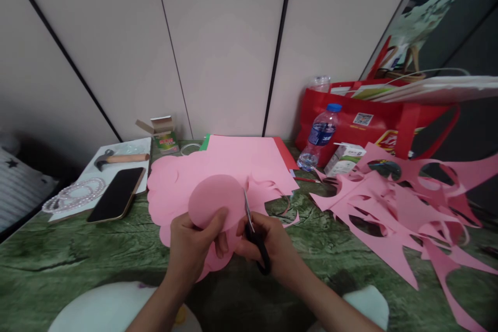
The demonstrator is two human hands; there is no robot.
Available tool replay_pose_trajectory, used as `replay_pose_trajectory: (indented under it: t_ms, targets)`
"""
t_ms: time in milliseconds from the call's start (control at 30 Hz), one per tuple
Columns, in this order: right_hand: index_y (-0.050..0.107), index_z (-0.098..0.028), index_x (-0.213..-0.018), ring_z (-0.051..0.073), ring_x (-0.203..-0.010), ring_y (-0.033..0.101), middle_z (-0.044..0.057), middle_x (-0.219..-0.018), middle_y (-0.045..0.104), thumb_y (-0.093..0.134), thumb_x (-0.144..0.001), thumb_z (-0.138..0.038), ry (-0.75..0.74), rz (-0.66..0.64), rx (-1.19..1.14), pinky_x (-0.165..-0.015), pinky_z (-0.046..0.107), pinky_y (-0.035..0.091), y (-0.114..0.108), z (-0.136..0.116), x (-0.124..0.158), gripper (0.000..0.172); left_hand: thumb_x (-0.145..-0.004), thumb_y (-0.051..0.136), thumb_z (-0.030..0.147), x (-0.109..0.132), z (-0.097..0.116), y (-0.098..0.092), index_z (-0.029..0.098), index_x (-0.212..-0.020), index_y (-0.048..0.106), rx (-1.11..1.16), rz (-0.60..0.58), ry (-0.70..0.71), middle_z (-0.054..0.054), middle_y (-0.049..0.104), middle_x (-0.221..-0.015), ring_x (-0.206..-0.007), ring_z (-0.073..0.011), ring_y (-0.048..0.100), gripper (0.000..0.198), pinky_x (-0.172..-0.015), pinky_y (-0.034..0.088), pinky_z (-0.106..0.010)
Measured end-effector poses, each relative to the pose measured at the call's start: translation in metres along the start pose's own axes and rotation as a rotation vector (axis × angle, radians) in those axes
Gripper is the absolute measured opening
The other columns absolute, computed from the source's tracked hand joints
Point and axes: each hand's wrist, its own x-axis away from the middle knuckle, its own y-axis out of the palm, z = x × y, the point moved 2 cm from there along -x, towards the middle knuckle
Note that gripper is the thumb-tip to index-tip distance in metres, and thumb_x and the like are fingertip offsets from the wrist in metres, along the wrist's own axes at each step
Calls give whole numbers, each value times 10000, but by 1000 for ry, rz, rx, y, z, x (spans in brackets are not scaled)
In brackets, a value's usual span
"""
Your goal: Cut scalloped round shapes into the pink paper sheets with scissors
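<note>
My left hand (198, 238) pinches a round piece of pink paper (216, 200) by its lower edge, thumb on top. In my right hand (266, 238) is a pair of scissors (254, 236) with black handles, fingers wrapped about them. Their blades point up along the right edge of the paper circle. Beneath both hands lies a spread of pink paper circles (167, 197) with a scalloped outline. A stack of pink paper sheets (241, 153) lies behind, with green and red sheets showing at its edges.
Pink paper scraps (392, 218) with round cut-outs heap at the right. Behind them stand a water bottle (321, 135), a small carton (344, 160) and a red bag (361, 124). At left are a phone (116, 194), a hammer (122, 158), beads (78, 196) and an opened box (165, 137).
</note>
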Motion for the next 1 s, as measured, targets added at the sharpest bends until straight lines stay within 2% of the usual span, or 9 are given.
replay_pose_trajectory:
  t_ms: [300, 433, 533, 700, 767, 833, 933, 1000]
  targets:
    - [498, -176, -641, 69, -383, 377, -66, -451, 466, 684, -649, -372, 24, 20, -56, -384, 193, 261, 2, 1, -1, 271, -737, 594, 325, -1, -3, 0, 172, -293, 492, 36, -32, -24, 10, 470, -267, -276, -80, 417, 480, -373, 372, -202]
    - [507, -183, -642, 87, -401, 422, -65, -442, 466, 671, -646, -383, 29, 213, -73, -403, 208, 312, -3, -3, -4, 258, -722, 596, 337, -2, -5, 1, 172, -279, 483, 39, -101, -62, 2, 455, -248, -254, -78, 390, 486, -335, 324, -206]
    - [529, -185, -700, 111, -481, 484, -44, -503, 504, 659, -668, -353, -45, 379, -64, -474, 232, 382, -11, -9, -6, 215, -712, 603, 346, -1, -7, 4, 170, -278, 483, 41, -177, -110, 4, 443, -244, -248, -69, 369, 483, -323, 310, -201]
    - [563, -191, -819, 119, -559, 487, -19, -619, 530, 684, -676, -376, -150, 519, -30, -502, 236, 384, -24, -10, -7, 263, -674, 629, 371, -2, -14, 8, 168, -334, 493, -15, -323, -194, 8, 468, -273, -253, -72, 375, 419, -316, 299, -199]
    - [571, -195, -851, 113, -556, 473, -15, -649, 536, 704, -656, -383, -148, 526, -25, -484, 228, 371, -26, -8, -6, 302, -668, 631, 374, -2, -16, 9, 167, -351, 496, -27, -355, -206, 8, 477, -285, -264, -76, 389, 402, -324, 307, -201]
    - [577, -193, -852, 108, -550, 468, -14, -657, 541, 712, -645, -382, -134, 504, -24, -476, 223, 366, -25, -7, -6, 312, -674, 628, 366, -2, -15, 8, 164, -367, 505, -22, -334, -197, 8, 487, -298, -279, -80, 406, 387, -335, 319, -204]
    - [574, -184, -821, 107, -542, 471, -26, -621, 535, 738, -614, -365, -88, 426, -42, -485, 223, 378, -18, -8, -4, 320, -692, 623, 346, -3, -11, 6, 160, -399, 526, 17, -231, -143, 5, 515, -321, -298, -89, 437, 360, -356, 349, -211]
    - [564, -179, -791, 109, -534, 476, -29, -607, 542, 758, -590, -358, -49, 316, -64, -485, 228, 391, -11, -9, -3, 332, -699, 626, 335, -4, -9, 4, 159, -435, 541, 70, -165, -105, 13, 528, -336, -306, -91, 449, 328, -359, 361, -211]
